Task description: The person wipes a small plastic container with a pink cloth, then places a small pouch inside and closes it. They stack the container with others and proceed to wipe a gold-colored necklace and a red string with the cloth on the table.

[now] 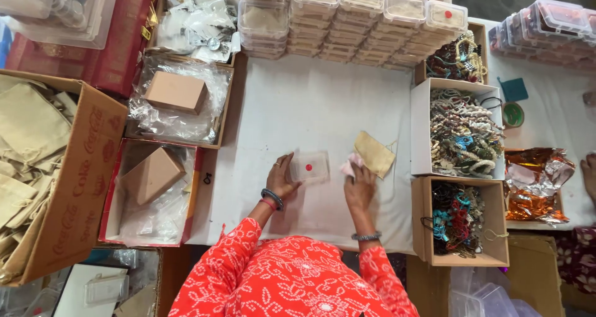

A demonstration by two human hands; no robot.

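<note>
Left hand [282,175] gripping clear box [308,167] near bench [310,106] front edge. Right hand [360,186] pressing on pink cloth [349,165], fingers together, beside tan pouch [374,153].

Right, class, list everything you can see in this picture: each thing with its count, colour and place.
clear plastic box: one, see-through with a red dot, under the left hand on the white cloth
small cloth pouch: one, tan, just above the right hand
pink piece: one, pale pink, at the right fingertips
stacked clear boxes: many, see-through, some with red dots, along the far edge
bracelet boxes: three open boxes of mixed-colour beaded bands, at the right
foil wrapper: one, orange and silver, far right
large carton of pouches: one, brown with tan pouches, at the left
small brown boxes: two, in plastic-lined trays, left of the cloth
left hand: on the clear box, bangles at the wrist
right hand: on the pink piece
</note>
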